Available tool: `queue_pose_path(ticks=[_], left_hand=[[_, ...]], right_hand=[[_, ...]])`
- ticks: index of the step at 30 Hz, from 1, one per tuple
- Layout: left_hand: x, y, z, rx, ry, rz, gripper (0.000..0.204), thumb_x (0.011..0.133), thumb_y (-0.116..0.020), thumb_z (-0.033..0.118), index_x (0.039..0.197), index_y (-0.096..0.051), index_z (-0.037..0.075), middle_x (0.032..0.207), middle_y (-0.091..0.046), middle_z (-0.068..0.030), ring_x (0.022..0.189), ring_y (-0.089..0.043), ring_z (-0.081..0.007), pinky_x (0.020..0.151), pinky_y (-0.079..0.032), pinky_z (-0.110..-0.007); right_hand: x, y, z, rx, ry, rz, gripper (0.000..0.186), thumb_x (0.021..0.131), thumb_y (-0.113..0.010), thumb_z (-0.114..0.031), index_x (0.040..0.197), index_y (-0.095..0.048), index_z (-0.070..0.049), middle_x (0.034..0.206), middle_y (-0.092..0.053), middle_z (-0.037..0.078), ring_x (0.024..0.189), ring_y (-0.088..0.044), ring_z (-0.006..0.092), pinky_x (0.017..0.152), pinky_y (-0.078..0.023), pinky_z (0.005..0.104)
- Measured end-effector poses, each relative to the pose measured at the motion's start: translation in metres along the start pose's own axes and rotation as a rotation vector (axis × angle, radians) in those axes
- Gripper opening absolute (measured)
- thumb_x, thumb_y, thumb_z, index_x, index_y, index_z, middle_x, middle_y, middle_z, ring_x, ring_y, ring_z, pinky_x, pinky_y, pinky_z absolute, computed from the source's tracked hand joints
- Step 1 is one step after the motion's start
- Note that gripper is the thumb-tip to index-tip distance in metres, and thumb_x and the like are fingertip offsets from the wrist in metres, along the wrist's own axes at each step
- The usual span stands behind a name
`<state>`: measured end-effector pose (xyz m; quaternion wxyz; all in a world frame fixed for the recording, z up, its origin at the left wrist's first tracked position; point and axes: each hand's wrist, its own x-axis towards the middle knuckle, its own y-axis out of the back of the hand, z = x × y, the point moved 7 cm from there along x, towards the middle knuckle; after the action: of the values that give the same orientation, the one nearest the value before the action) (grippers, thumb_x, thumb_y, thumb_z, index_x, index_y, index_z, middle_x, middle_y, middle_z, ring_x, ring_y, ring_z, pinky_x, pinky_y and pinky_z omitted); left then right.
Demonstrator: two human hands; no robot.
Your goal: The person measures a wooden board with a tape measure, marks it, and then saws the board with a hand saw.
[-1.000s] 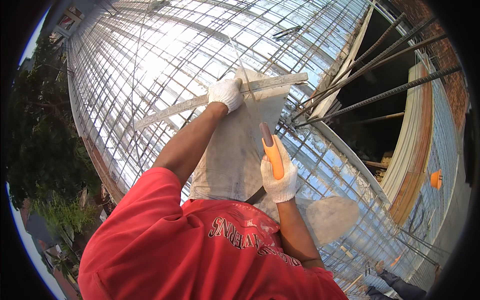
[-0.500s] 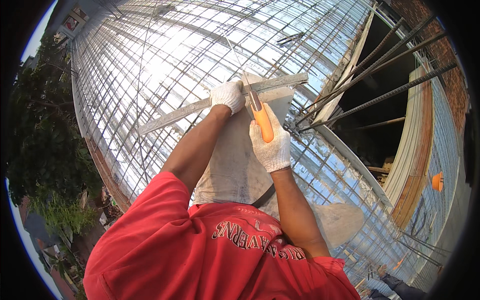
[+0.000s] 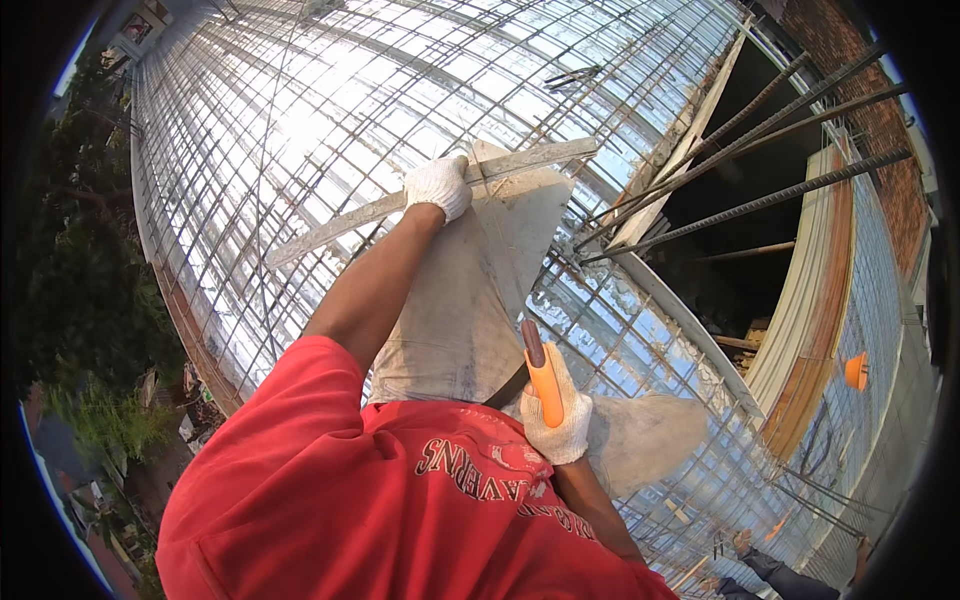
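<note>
My left hand, in a white knitted glove, is closed on a long greyish wooden strip. The strip lies slanting across my raised leg in pale, stained trousers. My gloved right hand grips the orange handle of a handsaw, held low near my waist. Its blade is seen nearly edge-on and runs up toward the strip beside my left hand. How far the blade reaches into the wood cannot be made out.
A grid of steel rebar covers shiny metal decking all around. Thick rebar rods jut over a dark opening at right. A dark tool lies ahead, an orange object far right. Another person's legs show lower right.
My right hand has drawn the saw back toward my waist, down and slightly right. My left hand still holds the strip, which shows slightly further left.
</note>
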<state>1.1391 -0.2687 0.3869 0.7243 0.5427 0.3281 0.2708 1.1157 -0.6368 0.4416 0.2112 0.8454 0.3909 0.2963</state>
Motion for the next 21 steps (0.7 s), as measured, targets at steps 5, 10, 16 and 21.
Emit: queue_pose_path(ticks=[5, 10, 16, 21], left_hand=[[-0.010, -0.006, 0.059, -0.015, -0.267, 0.140, 0.029, 0.086, -0.064, 0.018, 0.113, -0.072, 0.011, 0.110, -0.077, -0.0207, 0.106, -0.073, -0.0409, 0.090, -0.057, -0.054], [-0.016, 0.006, -0.026, -0.198, -0.079, 0.369, 0.024, 0.084, -0.069, 0.023, 0.103, -0.074, 0.008, 0.100, -0.076, -0.0205, 0.097, -0.073, -0.0426, 0.083, -0.056, -0.054], [-0.027, 0.031, -0.035, -0.247, -0.039, 0.614, 0.021, 0.084, -0.075, 0.025, 0.096, -0.074, 0.008, 0.095, -0.074, -0.0170, 0.092, -0.071, -0.0417, 0.080, -0.056, -0.053], [-0.039, 0.070, -0.057, -0.487, 0.047, 0.763, 0.026, 0.084, -0.087, 0.026, 0.092, -0.072, 0.007, 0.083, -0.068, -0.0126, 0.079, -0.067, -0.0353, 0.073, -0.055, -0.045]], right_hand=[[0.140, -0.053, 0.077, -0.047, -0.195, 0.152, 0.051, 0.095, -0.075, -0.017, 0.141, -0.064, 0.001, 0.112, -0.078, 0.023, 0.085, -0.078, 0.0395, 0.072, -0.062, 0.0404], [0.074, 0.031, 0.036, 0.158, 0.052, 0.234, 0.057, 0.094, -0.073, -0.009, 0.146, -0.058, 0.008, 0.121, -0.077, 0.022, 0.095, -0.081, 0.0338, 0.080, -0.062, 0.0350], [0.042, 0.047, 0.054, -0.109, -0.048, 0.190, 0.070, 0.088, -0.080, -0.019, 0.150, -0.056, 0.001, 0.105, -0.080, 0.018, 0.082, -0.079, 0.0346, 0.083, -0.063, 0.0415], [0.033, -0.074, 0.175, -0.605, 0.012, -0.187, 0.066, 0.093, -0.073, -0.034, 0.154, -0.055, -0.014, 0.075, -0.074, 0.009, 0.070, -0.074, 0.0292, 0.095, -0.056, 0.0450]])
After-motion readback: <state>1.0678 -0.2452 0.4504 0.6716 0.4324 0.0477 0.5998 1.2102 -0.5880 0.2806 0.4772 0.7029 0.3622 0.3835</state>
